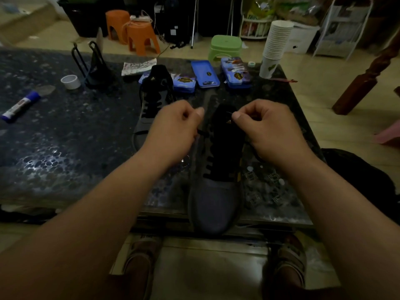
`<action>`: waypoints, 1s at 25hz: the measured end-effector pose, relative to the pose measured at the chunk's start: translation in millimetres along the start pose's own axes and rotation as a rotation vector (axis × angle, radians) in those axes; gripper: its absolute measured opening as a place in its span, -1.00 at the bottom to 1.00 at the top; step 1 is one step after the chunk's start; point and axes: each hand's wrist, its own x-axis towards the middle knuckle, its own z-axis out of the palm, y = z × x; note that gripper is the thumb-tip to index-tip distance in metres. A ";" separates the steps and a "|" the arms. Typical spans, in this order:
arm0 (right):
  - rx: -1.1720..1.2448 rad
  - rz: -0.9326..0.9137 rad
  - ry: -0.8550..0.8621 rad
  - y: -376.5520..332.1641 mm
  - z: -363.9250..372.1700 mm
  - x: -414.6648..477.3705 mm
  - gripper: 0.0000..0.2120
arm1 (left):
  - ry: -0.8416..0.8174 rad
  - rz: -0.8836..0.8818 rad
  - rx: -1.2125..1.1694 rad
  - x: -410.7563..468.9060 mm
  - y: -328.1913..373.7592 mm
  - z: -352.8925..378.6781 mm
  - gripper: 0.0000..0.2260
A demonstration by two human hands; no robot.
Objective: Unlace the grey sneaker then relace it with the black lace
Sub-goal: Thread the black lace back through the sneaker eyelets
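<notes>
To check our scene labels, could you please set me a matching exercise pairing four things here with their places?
Things: 1 glue stick; 2 paper cups; 3 green stool; 4 grey sneaker.
Places: A floor behind the table; B table's left side; C toe over table's near edge; D table's back right corner.
Pairs: 1-B; 2-D; 3-A; 4-C.

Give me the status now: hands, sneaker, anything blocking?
Left hand, right hand each pinch black lace. Grey sneaker laced, toe toward person. Second sneaker behind left hand.
</notes>
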 end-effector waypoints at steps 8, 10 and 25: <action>-0.208 -0.062 -0.059 9.3 21.3 5.9 -0.91 | -0.033 -0.104 0.177 -3.2 -11.9 17.6 -0.76; -0.237 -0.081 -0.074 10.9 25.0 6.4 -0.90 | -0.049 -0.204 -0.047 -3.2 -15.4 17.1 -0.83; -0.342 -0.142 -0.106 5.2 35.3 7.1 -0.92 | -0.132 -0.210 -0.143 -7.1 -11.7 10.9 -0.91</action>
